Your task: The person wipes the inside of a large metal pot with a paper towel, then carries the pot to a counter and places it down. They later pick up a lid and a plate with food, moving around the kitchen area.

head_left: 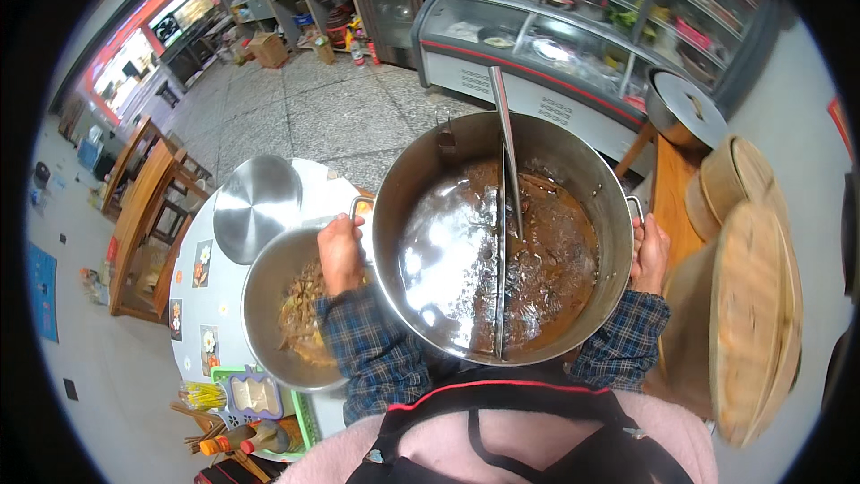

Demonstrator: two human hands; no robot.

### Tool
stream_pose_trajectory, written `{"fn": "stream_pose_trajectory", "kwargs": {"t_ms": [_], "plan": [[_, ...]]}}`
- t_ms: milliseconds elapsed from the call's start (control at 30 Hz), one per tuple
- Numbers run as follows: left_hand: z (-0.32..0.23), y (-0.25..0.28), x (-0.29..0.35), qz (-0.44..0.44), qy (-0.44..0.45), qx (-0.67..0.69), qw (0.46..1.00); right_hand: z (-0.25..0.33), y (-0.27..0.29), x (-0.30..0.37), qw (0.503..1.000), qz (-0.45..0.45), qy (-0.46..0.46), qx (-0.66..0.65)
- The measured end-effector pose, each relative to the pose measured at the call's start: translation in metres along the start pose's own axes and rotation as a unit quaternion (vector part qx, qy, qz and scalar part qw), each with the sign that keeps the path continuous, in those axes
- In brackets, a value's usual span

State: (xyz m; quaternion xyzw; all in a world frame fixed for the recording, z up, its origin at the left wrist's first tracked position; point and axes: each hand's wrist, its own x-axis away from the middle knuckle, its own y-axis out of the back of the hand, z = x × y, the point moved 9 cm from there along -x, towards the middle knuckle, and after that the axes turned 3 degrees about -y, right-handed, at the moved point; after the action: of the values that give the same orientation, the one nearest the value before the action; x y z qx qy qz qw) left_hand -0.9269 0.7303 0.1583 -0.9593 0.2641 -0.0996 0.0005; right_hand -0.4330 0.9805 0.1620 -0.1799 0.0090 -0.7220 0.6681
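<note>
A large round steel stockpot [391,260] is in front of me, split by an upright metal divider [501,305]. Dark brown broth [560,296] with bits in it fills the right half; the left half is washed out by glare. My left hand [340,253] is closed round the loop handle on the left, and my right hand [652,255] grips the opposite one. A long steel utensil handle [503,116] leans against the divider, its lower end dipping into the broth. Whether the pot rests on anything is hidden.
Left, a round table [193,305] bears a steel basin [260,350] of cooked food, a steel lid [258,206] and a green tray [309,421] with bottles. Wooden steamers [743,323] and a lidded pot [685,108] stand right. A glass display fridge [537,99] is ahead.
</note>
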Motion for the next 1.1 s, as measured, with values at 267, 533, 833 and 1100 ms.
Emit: {"fn": "stream_pose_trajectory", "kwargs": {"t_ms": [267, 533, 833, 1100], "plan": [[-0.023, -0.058, -0.108, -0.089, 0.034, 0.071, 0.993, 0.010, -0.140, -0.167, 0.998, 0.061, -0.020, 0.029], [-0.036, -0.102, -0.267, -0.118, 0.014, 0.097, 0.988, 0.004, -0.296, -0.327, 0.994, 0.085, -0.021, 0.063], [-0.053, -0.094, -0.425, -0.243, -0.009, 0.130, 0.961, -0.017, -0.534, -0.458, 0.973, 0.215, -0.056, 0.065], [-0.076, -0.069, -0.551, -0.335, -0.019, 0.148, 0.930, -0.064, -0.753, -0.544, 0.946, 0.300, -0.067, 0.102]]}}
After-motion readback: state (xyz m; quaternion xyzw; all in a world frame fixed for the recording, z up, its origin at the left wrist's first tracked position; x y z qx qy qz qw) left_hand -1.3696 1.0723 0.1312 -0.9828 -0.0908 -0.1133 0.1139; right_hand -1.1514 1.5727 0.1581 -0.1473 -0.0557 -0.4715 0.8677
